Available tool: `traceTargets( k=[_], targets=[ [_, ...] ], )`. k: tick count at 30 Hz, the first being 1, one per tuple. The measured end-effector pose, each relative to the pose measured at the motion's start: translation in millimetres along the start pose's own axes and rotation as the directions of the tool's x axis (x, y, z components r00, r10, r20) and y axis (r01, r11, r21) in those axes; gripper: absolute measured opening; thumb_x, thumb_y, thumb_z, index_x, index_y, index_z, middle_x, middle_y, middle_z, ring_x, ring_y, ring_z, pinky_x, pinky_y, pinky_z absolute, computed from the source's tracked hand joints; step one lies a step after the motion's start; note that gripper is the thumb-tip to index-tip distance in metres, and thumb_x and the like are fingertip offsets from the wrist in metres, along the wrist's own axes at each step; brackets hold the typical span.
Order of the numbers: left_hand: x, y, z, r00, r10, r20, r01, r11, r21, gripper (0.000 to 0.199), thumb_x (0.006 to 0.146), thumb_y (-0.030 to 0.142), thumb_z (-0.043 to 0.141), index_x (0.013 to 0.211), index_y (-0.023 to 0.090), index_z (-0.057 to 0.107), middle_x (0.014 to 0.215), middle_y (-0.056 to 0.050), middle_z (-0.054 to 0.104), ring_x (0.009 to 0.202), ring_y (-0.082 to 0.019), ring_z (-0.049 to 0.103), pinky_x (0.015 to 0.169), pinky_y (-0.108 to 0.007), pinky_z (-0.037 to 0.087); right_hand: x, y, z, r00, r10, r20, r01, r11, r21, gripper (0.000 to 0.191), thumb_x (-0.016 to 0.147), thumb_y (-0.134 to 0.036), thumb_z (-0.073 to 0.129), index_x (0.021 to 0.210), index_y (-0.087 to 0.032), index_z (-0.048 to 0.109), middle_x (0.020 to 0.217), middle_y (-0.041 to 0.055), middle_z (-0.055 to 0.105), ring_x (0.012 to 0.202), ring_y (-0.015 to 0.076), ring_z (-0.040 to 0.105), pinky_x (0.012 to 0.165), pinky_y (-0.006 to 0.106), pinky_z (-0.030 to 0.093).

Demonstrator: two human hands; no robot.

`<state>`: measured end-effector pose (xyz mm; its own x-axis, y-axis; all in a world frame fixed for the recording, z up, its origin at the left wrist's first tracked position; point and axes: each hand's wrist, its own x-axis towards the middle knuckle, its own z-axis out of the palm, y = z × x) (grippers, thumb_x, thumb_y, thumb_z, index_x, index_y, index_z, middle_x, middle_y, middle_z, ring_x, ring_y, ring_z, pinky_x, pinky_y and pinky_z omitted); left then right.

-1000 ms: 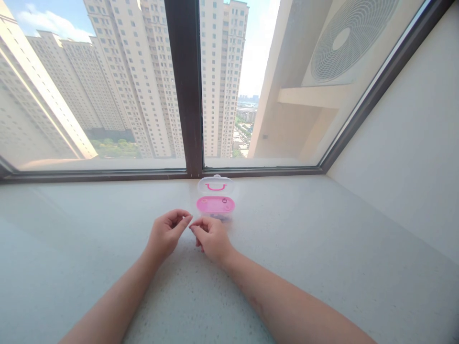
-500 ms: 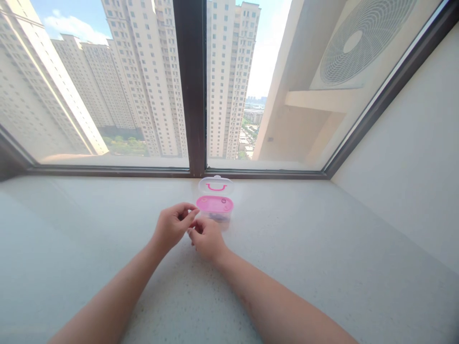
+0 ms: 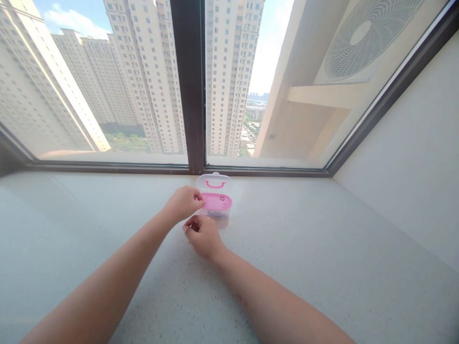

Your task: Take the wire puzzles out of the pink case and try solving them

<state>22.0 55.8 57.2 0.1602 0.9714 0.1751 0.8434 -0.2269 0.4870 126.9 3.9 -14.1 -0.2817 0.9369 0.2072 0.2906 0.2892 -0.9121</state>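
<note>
A small clear plastic box (image 3: pixel 221 219) stands on the pale speckled sill, with dark contents showing faintly through its wall. Its clear lid (image 3: pixel 229 183) with a pink handle is tipped up at the back. Inside the top sits a pink tray (image 3: pixel 213 201) with a small dark ring-shaped item (image 3: pixel 222 198) at its right. Over the tray's left end, my left hand (image 3: pixel 185 203) has its fingers pinched; whatever they hold is too small to name. My right hand (image 3: pixel 204 235) is just in front of the box, fingers curled with thumb against fingertips, their contents hidden.
The speckled sill (image 3: pixel 304 248) spreads out on both sides of the box. A dark window frame (image 3: pixel 195 95) runs close behind it, and a white wall (image 3: pixel 412 157) bounds the right. Tall buildings and an outdoor fan unit (image 3: pixel 362 36) are beyond the glass.
My left hand has moved up and to the right, away from my right hand and over the tray's left end. My right hand has stayed almost in place.
</note>
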Motion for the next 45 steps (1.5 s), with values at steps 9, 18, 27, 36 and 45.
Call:
traceTargets(
  k=[9,18,27,36,45],
  targets=[
    [0.5,0.2,-3.4,0.999,-0.045,0.029,0.047,0.997,-0.055,0.019,0.063,0.035,0.064,0.058,0.018,0.068,0.052,0.000,0.059,0.052,-0.016,0.052,0.051,-0.025,0.034,0.7,-1.9,0.1,1.000,0.001,-0.013,0.000,1.000,0.022,0.009,0.072,-0.018,0.055,0.068,-0.016,0.063,0.054,-0.0026,0.052,0.052,0.0101,0.045,0.052,0.022,0.033],
    [-6.8,-7.7,-10.8,0.970,-0.100,-0.221,0.077,0.991,-0.110,0.034,0.072,0.051,0.058,0.073,0.017,0.065,0.058,-0.001,0.060,0.058,-0.018,0.056,0.055,-0.027,0.039,-1.0,-5.6,0.9,1.000,0.022,-0.016,-0.022,1.000,0.016,0.010,0.071,-0.016,0.055,0.067,-0.016,0.065,0.053,-0.0029,0.050,0.052,0.0099,0.045,0.052,0.022,0.033],
    [-10.1,-44.4,24.2,0.999,0.012,-0.032,-0.029,0.786,-0.618,0.118,0.055,0.033,0.080,0.145,0.027,0.003,0.149,-0.021,0.020,0.132,-0.035,0.033,0.103,-0.052,0.032,0.3,-2.6,6.2,0.999,0.036,0.001,-0.036,0.998,0.047,0.013,0.067,-0.012,0.050,0.062,-0.015,0.061,0.051,-0.0023,0.050,0.047,0.0096,0.044,0.048,0.021,0.034],
    [-7.3,-43.1,43.2,0.996,0.055,0.072,0.031,0.543,-0.839,0.122,0.054,0.027,0.082,0.146,0.022,0.001,0.139,-0.022,0.040,0.123,-0.035,0.046,0.095,-0.045,0.044,1.7,-1.5,8.3,0.999,0.039,-0.004,-0.039,0.999,-0.008,0.009,0.060,-0.012,0.051,0.053,-0.017,0.051,0.046,-0.0050,0.043,0.044,0.0080,0.038,0.043,0.020,0.028],
    [-18.1,-42.4,36.6,1.000,0.017,0.007,-0.005,0.588,-0.809,0.108,0.052,0.027,0.082,0.139,0.021,0.018,0.106,-0.012,0.064,0.096,-0.029,0.064,0.082,-0.043,0.051,2.5,5.3,7.9,0.998,-0.017,0.065,0.023,0.996,-0.084,0.008,0.063,-0.013,0.053,0.057,-0.017,0.056,0.048,-0.0050,0.045,0.045,0.0083,0.038,0.044,0.020,0.028]
  ],
)
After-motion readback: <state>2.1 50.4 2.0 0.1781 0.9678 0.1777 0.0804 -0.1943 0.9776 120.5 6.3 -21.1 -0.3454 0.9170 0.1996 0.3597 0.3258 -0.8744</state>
